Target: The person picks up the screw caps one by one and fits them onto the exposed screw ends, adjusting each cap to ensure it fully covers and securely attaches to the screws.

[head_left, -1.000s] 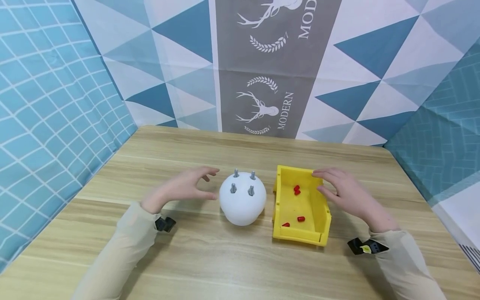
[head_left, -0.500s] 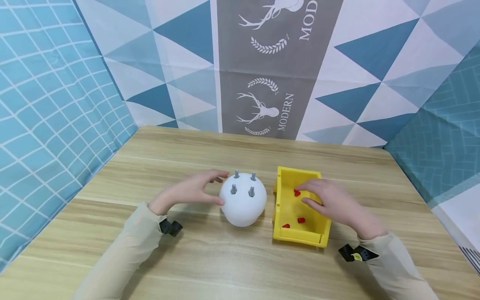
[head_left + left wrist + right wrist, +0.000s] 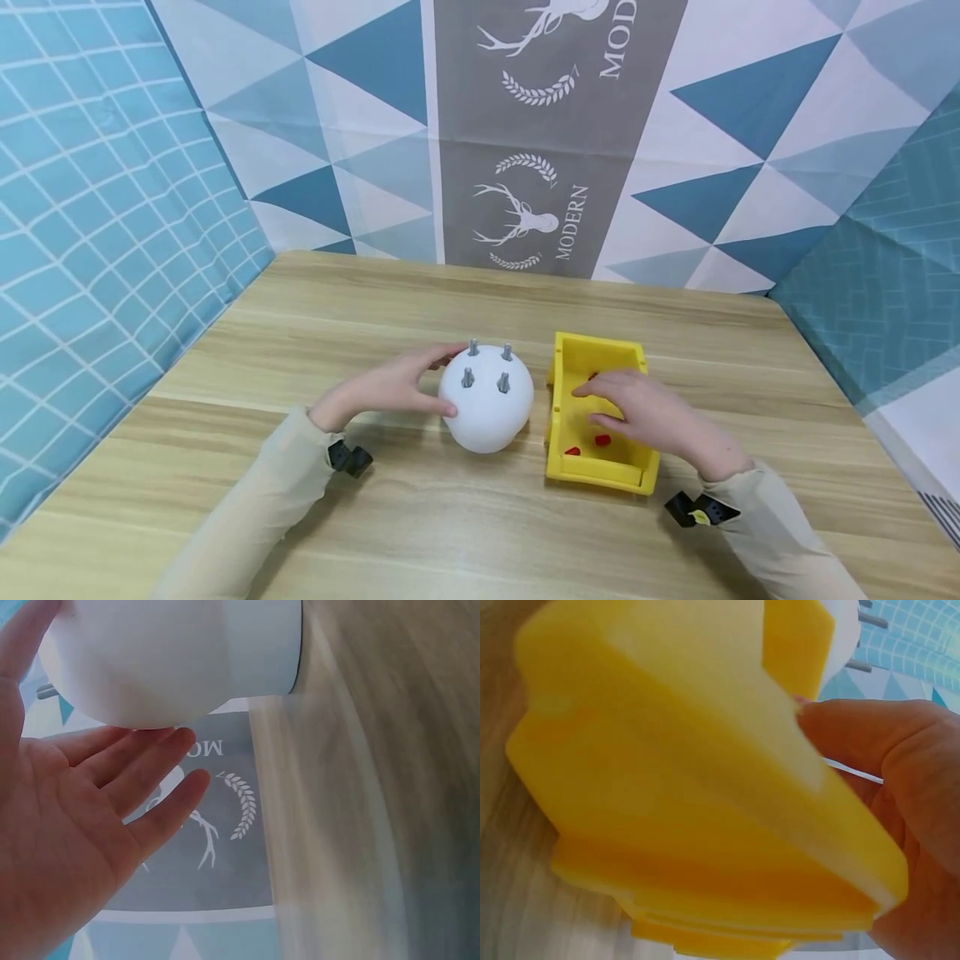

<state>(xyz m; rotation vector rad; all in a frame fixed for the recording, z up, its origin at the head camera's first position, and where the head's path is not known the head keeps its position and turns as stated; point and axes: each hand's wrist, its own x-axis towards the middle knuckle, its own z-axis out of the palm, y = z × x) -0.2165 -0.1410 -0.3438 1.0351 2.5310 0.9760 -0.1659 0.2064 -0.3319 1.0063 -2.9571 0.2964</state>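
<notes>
White, smooth, rounded body [image 3: 486,417] stands on the wood-grain table [image 3: 450,517], axis upright, four grey metal studs [image 3: 503,382] pointing up; left hand [image 3: 390,385] at its left side, thumb on the near face, fingers relaxed and slightly spread toward the far side. Just to its right, yellow plastic bin [image 3: 596,473], long axis near to far, mouth up, short red cylindrical pieces [image 3: 602,440] on its floor, right hand [image 3: 651,414] above with thumb and fingers parted. Left wrist view adds the palm, apart from the body; right wrist view, the bin's outer wall; red pieces show only from the head.
</notes>
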